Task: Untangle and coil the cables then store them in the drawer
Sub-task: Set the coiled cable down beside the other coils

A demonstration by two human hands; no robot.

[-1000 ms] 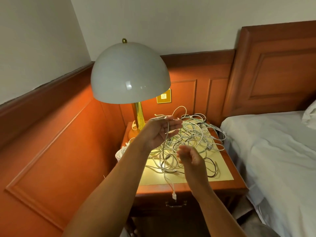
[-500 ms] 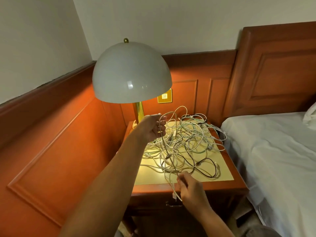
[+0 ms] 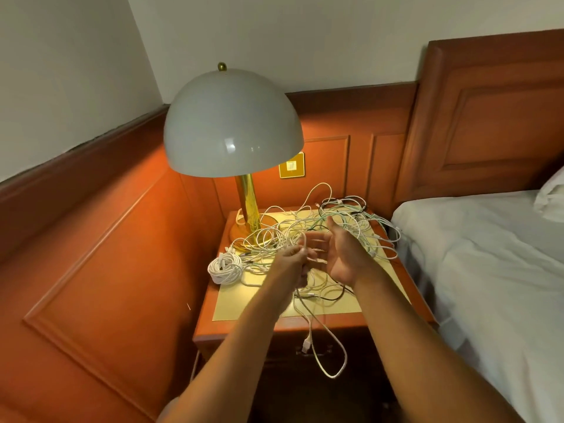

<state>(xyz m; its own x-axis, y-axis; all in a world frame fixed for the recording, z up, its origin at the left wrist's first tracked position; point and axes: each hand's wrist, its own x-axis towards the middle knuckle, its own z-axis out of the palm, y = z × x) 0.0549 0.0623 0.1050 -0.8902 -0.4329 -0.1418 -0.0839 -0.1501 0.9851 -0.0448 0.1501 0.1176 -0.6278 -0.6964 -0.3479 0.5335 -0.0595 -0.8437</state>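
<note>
A tangle of white, pale green and black cables (image 3: 351, 227) covers the nightstand top (image 3: 244, 303). One white cable lies coiled (image 3: 225, 268) at the left edge. My left hand (image 3: 291, 259) grips a white cable (image 3: 328, 358) that runs down over the front edge and hangs in a loop, its plug dangling before the drawer front (image 3: 314, 351). My right hand (image 3: 340, 254) is just right of the left, palm turned up, fingers spread and nothing in it. The drawer is closed.
A lamp with a white dome shade (image 3: 233, 126) and brass stem (image 3: 248, 206) stands at the nightstand's back left. Wood panelling lines the wall on the left. A bed with white sheets (image 3: 488, 270) adjoins on the right, headboard (image 3: 494, 117) behind.
My left hand dropped from beside the lamp stem to the middle of the nightstand, keeping hold of the white cable. My right hand rose from the front edge and opened beside it.
</note>
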